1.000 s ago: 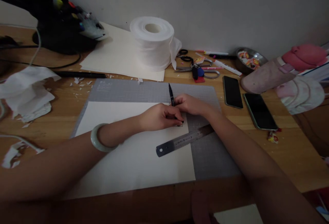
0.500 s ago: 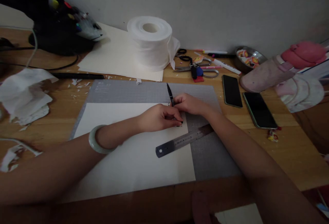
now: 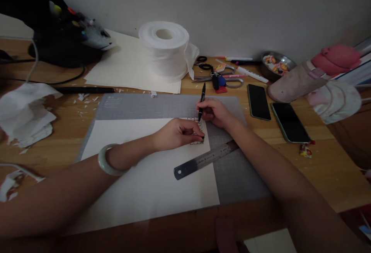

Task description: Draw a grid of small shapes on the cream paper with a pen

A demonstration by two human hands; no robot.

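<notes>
A black pen [image 3: 202,100] stands nearly upright in my right hand [image 3: 214,111], its lower end by the top right part of a white sheet [image 3: 139,183]. Small black outlined shapes [image 3: 192,120] are drawn there. My left hand [image 3: 176,133] rests on the sheet just left of them, thumb and index finger pinching a small black piece, perhaps a pen cap [image 3: 202,139]. The hand hides part of the drawing. A metal ruler [image 3: 199,161] lies slanted below both hands, across the sheet's right edge and the grey cutting mat [image 3: 232,168].
Behind the mat stands a paper roll [image 3: 165,59] on more sheets. Scissors [image 3: 234,79], pens and a metal bowl [image 3: 265,69] lie at the back right, near a pink-lidded bottle [image 3: 301,79] and two phones [image 3: 259,101]. Crumpled tissue [image 3: 26,110] is at left.
My right hand has turned, and the pen now leans the other way, its top further right. More of the drawn shapes show. The whole view has shifted slightly.
</notes>
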